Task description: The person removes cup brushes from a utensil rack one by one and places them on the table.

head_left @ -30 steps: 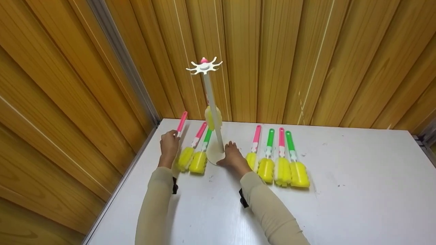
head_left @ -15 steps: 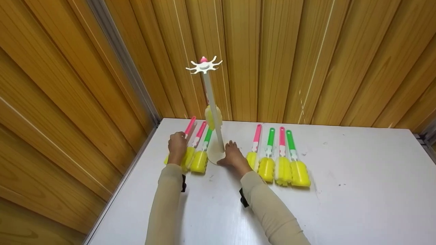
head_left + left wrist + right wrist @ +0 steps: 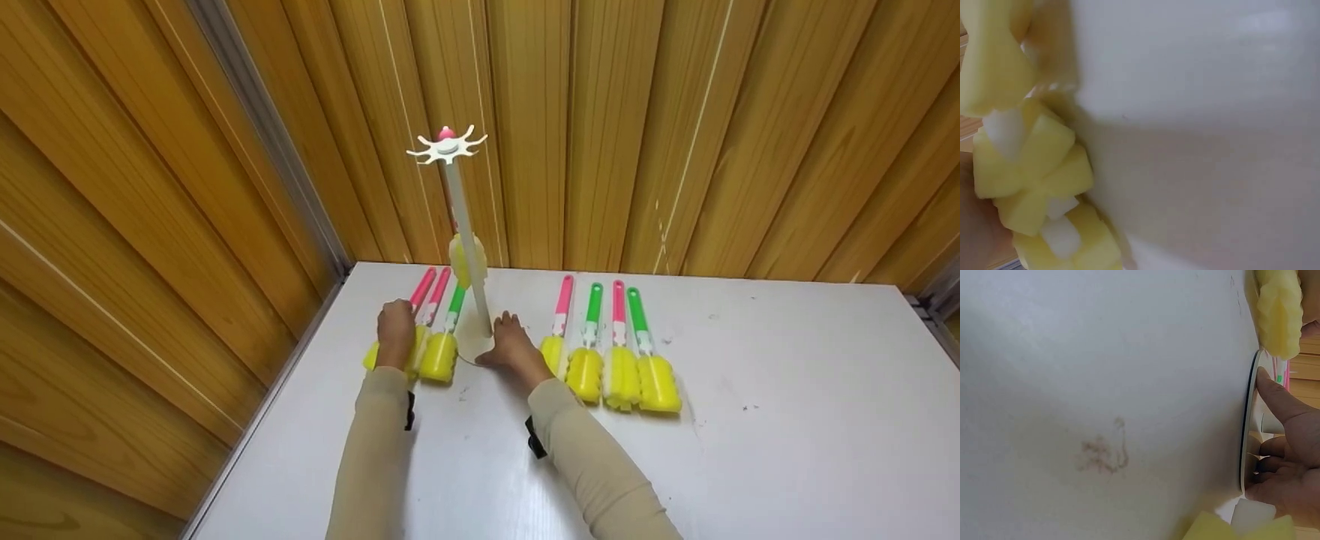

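Note:
My left hand [image 3: 395, 330] holds a pink-handled sponge brush [image 3: 422, 283] by its upper part, the handle end showing beyond the fingers. Close beside it lie a second pink-handled brush [image 3: 440, 289] and a green-handled one [image 3: 438, 358]. In the left wrist view, yellow sponge heads [image 3: 1033, 174] line the left side, with part of that hand [image 3: 977, 225] behind them. A white stand [image 3: 466, 225] with a hooked top rises from a round base [image 3: 469, 341]. My right hand [image 3: 516, 349] rests on this base, thumb and fingers spread; in its wrist view the thumb [image 3: 1280, 399] lies along the rim.
One brush [image 3: 469, 259] with a yellow head hangs at the stand's far side. To the right lies a row of several brushes [image 3: 622, 375] with pink and green handles. Wood-patterned panels [image 3: 600, 135] stand behind and left of the white table [image 3: 787, 420].
My left hand has moved right with the pink-handled brush and brought it down beside the other pink-handled one. The right hand stays at the stand's base.

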Demonstrator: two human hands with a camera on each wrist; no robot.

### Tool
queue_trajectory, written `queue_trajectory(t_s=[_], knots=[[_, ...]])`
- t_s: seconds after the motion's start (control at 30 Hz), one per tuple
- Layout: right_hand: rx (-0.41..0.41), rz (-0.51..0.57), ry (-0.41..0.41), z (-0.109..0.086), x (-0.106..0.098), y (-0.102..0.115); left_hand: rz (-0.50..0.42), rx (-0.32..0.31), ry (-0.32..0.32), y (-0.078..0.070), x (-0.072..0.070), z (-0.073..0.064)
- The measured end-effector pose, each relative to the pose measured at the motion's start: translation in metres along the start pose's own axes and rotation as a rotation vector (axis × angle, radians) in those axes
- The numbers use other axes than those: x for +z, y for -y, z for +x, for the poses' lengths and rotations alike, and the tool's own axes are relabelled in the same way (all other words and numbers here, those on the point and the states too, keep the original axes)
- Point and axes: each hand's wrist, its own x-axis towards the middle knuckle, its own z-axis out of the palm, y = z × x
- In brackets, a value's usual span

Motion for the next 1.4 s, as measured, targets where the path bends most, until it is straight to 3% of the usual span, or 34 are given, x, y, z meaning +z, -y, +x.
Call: queue_trajectory(t_s=[0.53, 0.83, 1.1, 1.4], knots=[[0.013, 0.004, 0.008, 0.0, 0.003, 0.001, 0.194, 0.062, 0.028, 0.0, 0.006, 0.002], [0.022, 0.009, 0.01, -0.001, 0.001, 0.0, 0.217, -0.006, 0.116, -0.005, 0.006, 0.002], [0.009, -0.012, 0.005, -0.001, 0.001, 0.0, 0.245, -0.011, 0.106, -0.007, 0.005, -0.001], [0.029, 0.002, 0.003, 0.0, 0.002, 0.0, 0.272, -0.016, 0.174, -0.011, 0.005, -0.002]])
